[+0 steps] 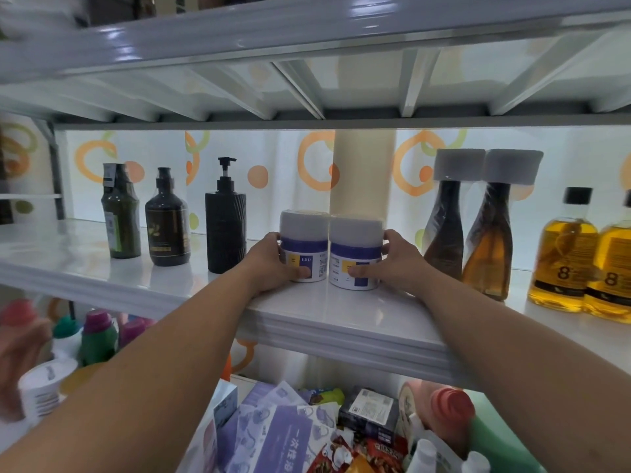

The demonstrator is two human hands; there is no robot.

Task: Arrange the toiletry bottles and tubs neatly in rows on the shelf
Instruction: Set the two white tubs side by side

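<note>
Two white tubs with purple bands stand side by side near the front of the white shelf (341, 312). My left hand (273, 264) is wrapped around the left tub (302, 240). My right hand (392, 264) grips the right tub (355, 247). Left of them stand a black pump bottle (225, 220), a dark brown bottle (167, 223) and a green wrapped bottle (120, 213). To the right are two dark tapered bottles with grey foam caps (444, 223) (490, 233) and two amber bottles (563, 254) (611, 268).
An upper shelf (307, 35) hangs low overhead. Below the shelf lie purple packets (280, 435), a dark box (368, 411), coloured detergent bottles (97, 339) and a pink-capped bottle (450, 411). Another person's hand (20, 353) is blurred at the lower left by a white tub (44, 387).
</note>
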